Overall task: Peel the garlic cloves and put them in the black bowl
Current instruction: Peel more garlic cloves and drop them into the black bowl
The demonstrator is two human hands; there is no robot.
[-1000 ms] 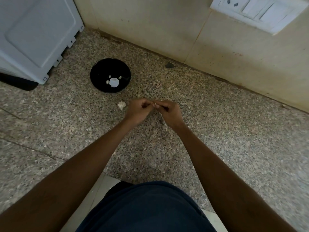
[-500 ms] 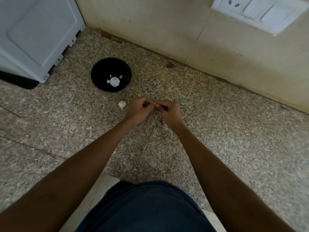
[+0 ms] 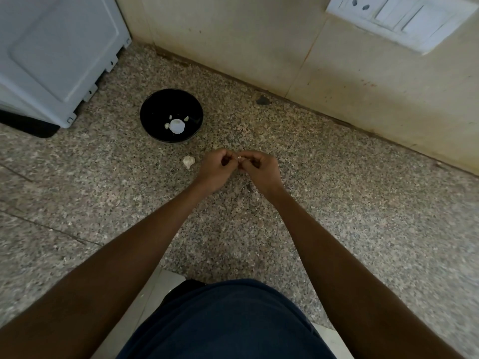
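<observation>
A small garlic clove (image 3: 240, 159) is pinched between the fingertips of my left hand (image 3: 216, 168) and my right hand (image 3: 260, 171), which meet just above the speckled counter. Most of the clove is hidden by my fingers. The black bowl (image 3: 155, 110) stands behind and to the left of my hands, holding a few pale peeled cloves (image 3: 177, 125) at its bottom. A piece of garlic bulb (image 3: 188, 161) in its skin lies on the counter between the bowl and my left hand.
A white appliance (image 3: 51, 53) fills the far left corner. The tiled wall (image 3: 259, 47) runs along the back, with a switch plate (image 3: 399, 19) at the upper right. A dark chip (image 3: 263, 100) lies at the wall's foot. The counter's front edge is near my body.
My hands have stayed together on the clove with only slight finger movement. Bowl and garlic bulb have not moved.
</observation>
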